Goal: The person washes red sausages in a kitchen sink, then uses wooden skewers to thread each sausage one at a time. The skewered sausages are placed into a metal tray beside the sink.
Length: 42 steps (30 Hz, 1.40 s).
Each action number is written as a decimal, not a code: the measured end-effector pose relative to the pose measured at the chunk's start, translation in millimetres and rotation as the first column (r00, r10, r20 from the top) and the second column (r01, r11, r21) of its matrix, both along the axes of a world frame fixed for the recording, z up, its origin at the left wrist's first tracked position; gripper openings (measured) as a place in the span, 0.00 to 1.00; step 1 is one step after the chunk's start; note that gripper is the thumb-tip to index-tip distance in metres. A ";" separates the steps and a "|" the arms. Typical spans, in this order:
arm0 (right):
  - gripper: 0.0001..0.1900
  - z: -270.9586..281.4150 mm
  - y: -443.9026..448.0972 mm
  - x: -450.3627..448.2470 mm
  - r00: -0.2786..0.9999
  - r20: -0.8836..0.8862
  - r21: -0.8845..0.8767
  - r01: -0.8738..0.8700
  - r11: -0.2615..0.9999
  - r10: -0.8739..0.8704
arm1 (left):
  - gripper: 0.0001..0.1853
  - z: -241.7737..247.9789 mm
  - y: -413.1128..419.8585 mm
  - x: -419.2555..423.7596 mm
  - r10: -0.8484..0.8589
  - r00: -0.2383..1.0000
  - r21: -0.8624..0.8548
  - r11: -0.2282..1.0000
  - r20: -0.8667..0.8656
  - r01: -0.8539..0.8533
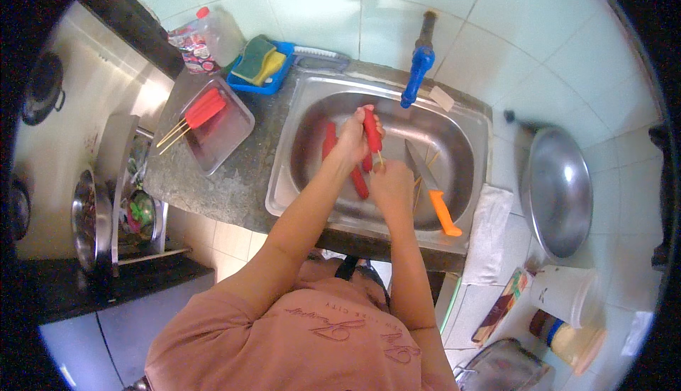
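Over the stainless steel sink (pixel 468 205), my left hand (pixel 355 133) grips a red sausage (pixel 373 130) tilted downwards. A thin wooden stick (pixel 380 158) shows at the sausage's lower end, and my right hand (pixel 391 178) is closed on it. Several more red sausages (pixel 359 182) lie in the basin under and beside my left arm. A knife with an orange handle (pixel 441 210) rests in the basin to the right, its blade among loose sticks (pixel 433 159). On the counter at left, a metal tray (pixel 234 138) holds red sausages on sticks (pixel 205 109).
A blue faucet (pixel 417 74) juts over the sink's back edge. Sponges (pixel 258 64) in a blue basket (pixel 266 89), a brush (pixel 322 57) and a plastic bottle (pixel 221 35) stand behind the counter (pixel 223 194). A white cloth (pixel 487 237) hangs at the sink's right.
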State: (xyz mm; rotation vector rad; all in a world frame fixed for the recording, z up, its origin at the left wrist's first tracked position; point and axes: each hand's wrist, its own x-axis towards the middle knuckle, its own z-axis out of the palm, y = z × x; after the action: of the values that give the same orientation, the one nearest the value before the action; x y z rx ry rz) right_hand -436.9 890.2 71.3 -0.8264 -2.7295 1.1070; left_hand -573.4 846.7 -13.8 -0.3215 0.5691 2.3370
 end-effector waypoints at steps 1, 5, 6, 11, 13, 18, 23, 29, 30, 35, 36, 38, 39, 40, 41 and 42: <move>0.08 0.9 -0.4 -0.6 1.000 -0.005 0.005 0.007 1.000 -0.007 | 0.15 -1.0 0.1 0.3 0.005 1.000 0.005 1.000 0.002 -0.005; 0.09 3.8 -1.5 -2.6 1.000 0.004 -0.023 0.028 0.999 -0.028 | 0.15 -3.4 2.3 2.4 -0.001 1.000 -0.016 1.000 0.028 0.002; 0.11 4.2 -1.3 -3.3 0.999 0.010 -0.029 0.032 0.999 -0.032 | 0.15 -3.6 3.1 3.9 0.001 1.000 -0.022 1.000 0.023 0.000; 0.13 3.2 1.6 -6.3 0.999 -0.006 -0.054 0.043 0.998 -0.044 | 0.15 -2.6 6.2 10.2 -0.003 1.000 -0.022 1.000 0.000 0.003; 0.13 2.4 2.7 -6.7 0.999 0.000 -0.043 0.034 0.998 -0.034 | 0.15 -1.9 6.8 12.4 -0.006 1.000 -0.006 1.000 -0.003 0.006; 0.12 -2.9 4.1 -7.3 0.996 -0.038 -0.097 0.071 0.993 -0.075 | 0.15 -1.0 6.7 15.9 -0.010 1.000 -0.027 1.000 -0.015 0.009; 0.12 -21.3 8.7 -7.7 0.997 -0.050 -0.114 0.056 0.992 -0.062 | 0.15 -2.9 5.6 16.2 -0.013 1.000 -0.041 0.999 0.013 0.014; 0.10 -44.0 9.7 -3.9 0.983 -0.133 -0.584 0.027 0.811 -0.129 | 0.14 -11.6 -2.9 3.7 -0.005 1.000 -0.061 0.998 0.026 0.007; 0.09 -44.8 9.3 -1.8 0.985 -0.018 -0.793 0.090 0.603 -0.171 | 0.14 -13.0 -4.9 0.2 -0.025 0.999 -0.059 0.998 0.041 0.027; 0.07 -43.6 7.6 4.8 0.977 0.109 -0.956 0.154 0.251 -0.185 | 0.12 -15.8 -3.1 -4.6 -0.021 0.997 -0.088 0.996 0.079 0.028; 0.07 -44.3 8.1 4.5 0.975 0.115 -0.954 0.162 0.252 -0.190 | 0.12 -14.8 -0.7 -4.5 -0.010 0.996 -0.103 0.994 0.088 0.019; 0.08 -47.9 9.7 3.3 0.977 0.103 -0.938 0.158 0.309 -0.187 | 0.12 -12.2 3.1 -3.8 -0.014 0.998 -0.130 0.991 0.066 0.023; 0.08 -50.6 10.3 2.4 0.980 0.084 -0.920 0.145 0.364 -0.178 | 0.11 -11.0 4.0 -3.4 -0.029 0.999 -0.142 0.989 0.033 0.033; 0.08 -53.5 11.1 1.5 0.984 0.064 -0.897 0.129 0.423 -0.164 | 0.11 -10.0 4.5 -3.9 -0.048 0.999 -0.141 0.989 -0.007 0.046; 0.09 -56.4 11.9 1.3 0.987 0.054 -0.881 0.118 0.457 -0.151 | 0.11 -9.5 4.4 -4.8 -0.068 0.998 -0.156 0.986 -0.008 0.066; 0.09 -59.0 12.8 1.4 0.990 0.043 -0.862 0.105 0.496 -0.134 | 0.11 -9.7 3.4 -6.2 -0.091 0.996 -0.157 0.984 -0.017 0.087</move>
State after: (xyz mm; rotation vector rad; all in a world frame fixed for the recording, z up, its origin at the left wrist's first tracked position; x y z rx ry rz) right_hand -435.5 903.0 12.3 -1.0142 -1.8692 2.4740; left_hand -579.6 850.1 -23.6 -0.3326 0.7650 2.2180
